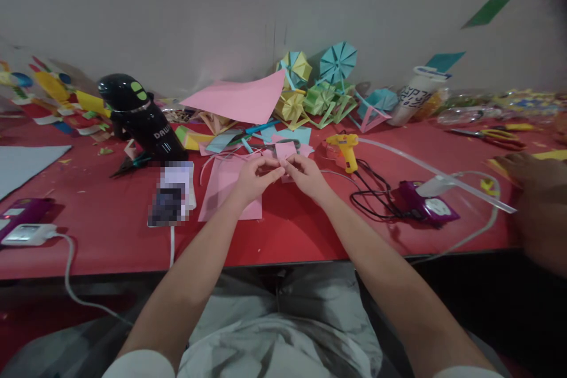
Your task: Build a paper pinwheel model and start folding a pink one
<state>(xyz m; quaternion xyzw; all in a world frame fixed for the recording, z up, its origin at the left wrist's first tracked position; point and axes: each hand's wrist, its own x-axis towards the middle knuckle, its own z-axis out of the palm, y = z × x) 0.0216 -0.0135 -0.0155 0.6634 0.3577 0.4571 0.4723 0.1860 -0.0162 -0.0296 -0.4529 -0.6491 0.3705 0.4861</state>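
My left hand (257, 177) and my right hand (307, 176) meet over the red table, fingertips pinched together on a small piece of pink paper (286, 150). Part of the paper stands up behind my fingers, and they hide its lower edge. Below my left hand lies a larger pink paper sheet (221, 189). To the right of my right hand a yellow glue gun (345, 147) rests on the table, its black cord coiled beside it.
Folded paper pieces (323, 97) and a curved pink sheet (239, 97) stand along the wall. At left are a black bottle (142, 118) and a phone (186, 189). A purple power block (432, 207), scissors (491, 137) and another person's hand (527, 174) are at right.
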